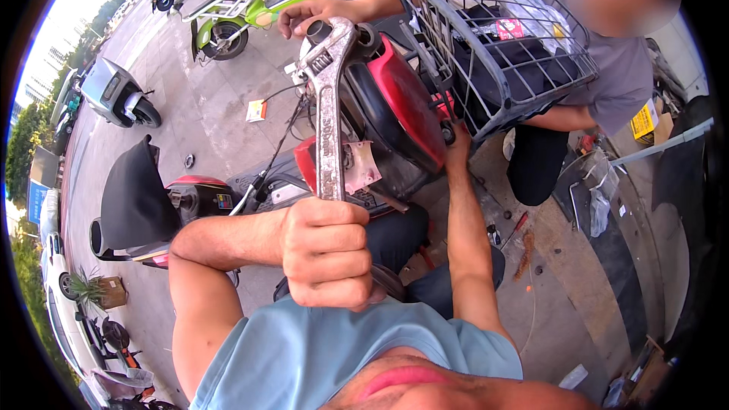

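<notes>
While clamped in the left hand fist for leverage, adjustable wrench bites scooter steering stem. Right hand gripping wire basket underside, steadying. Co-worker's hand bracing top.

Small orange-white package on pavement

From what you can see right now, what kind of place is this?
Probably an outdoor scooter repair spot on a paved street side. The left hand grips a large adjustable wrench at a red scooter with a wire basket; other scooters, one green, stand parked around.
</notes>
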The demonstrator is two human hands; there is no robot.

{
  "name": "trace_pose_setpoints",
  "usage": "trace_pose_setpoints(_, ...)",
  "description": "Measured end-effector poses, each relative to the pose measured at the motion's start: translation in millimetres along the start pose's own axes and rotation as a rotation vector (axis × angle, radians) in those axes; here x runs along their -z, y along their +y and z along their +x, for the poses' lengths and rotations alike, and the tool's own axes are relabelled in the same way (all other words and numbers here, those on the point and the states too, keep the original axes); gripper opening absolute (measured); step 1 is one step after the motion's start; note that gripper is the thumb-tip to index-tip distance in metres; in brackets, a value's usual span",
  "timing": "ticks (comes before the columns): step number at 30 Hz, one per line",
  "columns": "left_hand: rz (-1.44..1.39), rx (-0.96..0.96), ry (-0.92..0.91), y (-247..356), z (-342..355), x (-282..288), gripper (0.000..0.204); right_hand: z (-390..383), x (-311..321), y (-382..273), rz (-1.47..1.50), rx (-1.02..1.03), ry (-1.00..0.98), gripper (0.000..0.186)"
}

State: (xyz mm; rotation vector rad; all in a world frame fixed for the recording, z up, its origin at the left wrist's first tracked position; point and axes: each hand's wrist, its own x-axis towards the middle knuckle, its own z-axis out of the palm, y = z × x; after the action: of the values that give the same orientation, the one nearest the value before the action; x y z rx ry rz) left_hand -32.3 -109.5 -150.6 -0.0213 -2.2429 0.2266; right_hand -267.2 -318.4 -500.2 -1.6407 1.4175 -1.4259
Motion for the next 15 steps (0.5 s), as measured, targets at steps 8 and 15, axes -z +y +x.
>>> trace_pose_setpoints(8,0.017,-0.034,0.154,-1.3,21.1,-1.1,0.033,8.8,-10.7,20.2,-0.053,0.342,0.201,0.039)
trace_pose_setpoints(15,-0.005,-0.108,0.173,4.9,34.8,-3.1,0.037,4.5,-0.5,6.1,-0.017,0.181,0.103,0.04)
